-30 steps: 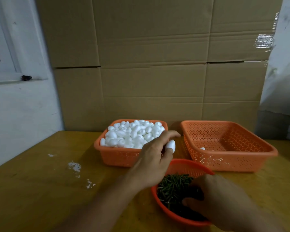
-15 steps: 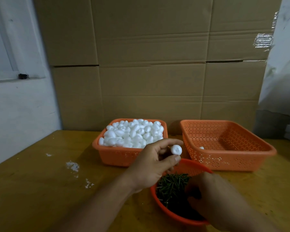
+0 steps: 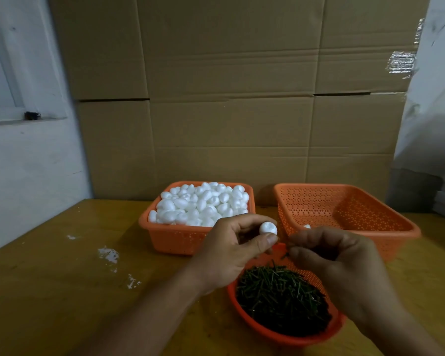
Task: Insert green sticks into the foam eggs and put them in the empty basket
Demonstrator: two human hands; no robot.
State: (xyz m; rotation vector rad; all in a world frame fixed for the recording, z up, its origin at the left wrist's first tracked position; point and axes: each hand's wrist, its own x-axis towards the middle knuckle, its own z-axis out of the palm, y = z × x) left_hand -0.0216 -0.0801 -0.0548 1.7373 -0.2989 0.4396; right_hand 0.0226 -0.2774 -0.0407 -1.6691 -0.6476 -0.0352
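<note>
My left hand (image 3: 231,250) pinches a white foam egg (image 3: 268,228) between thumb and fingers, above the far rim of a round orange bowl (image 3: 275,332) full of green sticks (image 3: 280,296). My right hand (image 3: 344,268) is raised just right of the egg, fingertips pinched on a thin green stick (image 3: 285,255) that is barely visible. Behind stand a square orange basket (image 3: 175,240) heaped with foam eggs (image 3: 203,204) and a wider orange basket (image 3: 344,209) with one small white egg (image 3: 307,226) showing at its near wall.
All three containers sit on a yellow wooden table (image 3: 49,291). White foam crumbs (image 3: 108,254) lie on its left part. Large cardboard sheets (image 3: 229,98) stand behind the baskets, a white wall (image 3: 23,163) is to the left.
My right hand has lifted out of the stick bowl and come up beside the egg. My left hand keeps the egg, turned end-on toward me.
</note>
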